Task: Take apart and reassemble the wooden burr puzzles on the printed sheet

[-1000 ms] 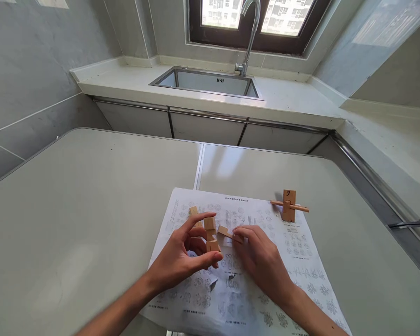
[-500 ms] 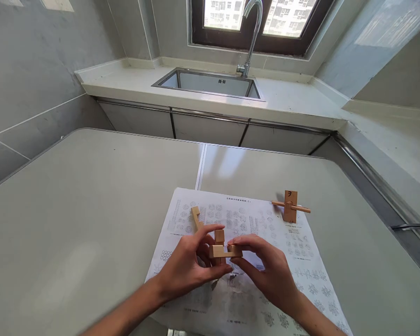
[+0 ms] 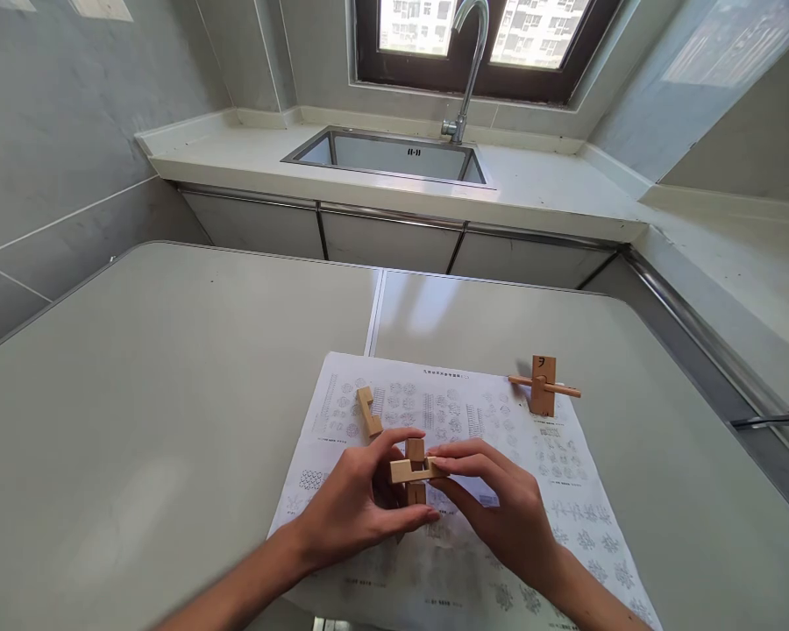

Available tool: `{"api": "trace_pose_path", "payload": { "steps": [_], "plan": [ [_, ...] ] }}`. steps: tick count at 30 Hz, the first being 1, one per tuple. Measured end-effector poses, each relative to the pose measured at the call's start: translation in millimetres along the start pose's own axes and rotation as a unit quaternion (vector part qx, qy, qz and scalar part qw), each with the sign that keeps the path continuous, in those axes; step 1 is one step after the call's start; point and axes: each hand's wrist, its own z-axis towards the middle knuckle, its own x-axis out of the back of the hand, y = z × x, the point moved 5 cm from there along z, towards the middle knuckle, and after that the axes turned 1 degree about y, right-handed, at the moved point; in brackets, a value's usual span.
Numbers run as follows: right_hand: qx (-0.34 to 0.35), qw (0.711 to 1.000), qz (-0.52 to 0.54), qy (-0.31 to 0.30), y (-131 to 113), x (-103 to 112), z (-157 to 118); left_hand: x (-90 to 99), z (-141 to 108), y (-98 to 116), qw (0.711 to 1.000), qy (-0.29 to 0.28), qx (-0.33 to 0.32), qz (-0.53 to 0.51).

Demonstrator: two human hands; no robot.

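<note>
My left hand [image 3: 358,499] grips an upright wooden block [image 3: 415,495] between thumb and index finger; its top and bottom ends show. Across its front lies a notched wooden bar [image 3: 404,472], and the fingertips of my right hand [image 3: 500,491] pinch its right end. The two pieces touch and form a cross. Just beyond my left fingers, a loose notched wooden piece [image 3: 369,412] rests on the printed paper sheet [image 3: 447,403]. Part of the upright block is hidden by the bar and my fingers.
A wooden piece with a rod through it [image 3: 543,386] sits at the sheet's upper right corner. The pale table [image 3: 171,368] has a seam down its middle. Behind it are a counter [image 3: 250,162], a sink [image 3: 394,158] and a faucet [image 3: 473,61].
The upright block stands straighter, with more of its lower end showing. The bar has shifted slightly left against it. My left fingers no longer cover the loose piece's lower end.
</note>
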Motion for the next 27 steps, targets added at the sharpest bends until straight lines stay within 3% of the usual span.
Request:
{"api": "trace_pose_path", "payload": {
  "steps": [13, 27],
  "plan": [
    [0.02, 0.999, -0.034, 0.02, -2.8, -1.7, -2.0, -1.8, -0.1, 0.4, 0.999, -0.001, 0.026, -0.025],
    [0.014, 0.999, -0.024, 0.021, -3.5, 0.1, 1.2, -0.9, -1.6, 3.6, 0.999, -0.022, 0.002, -0.029]
  ]
}}
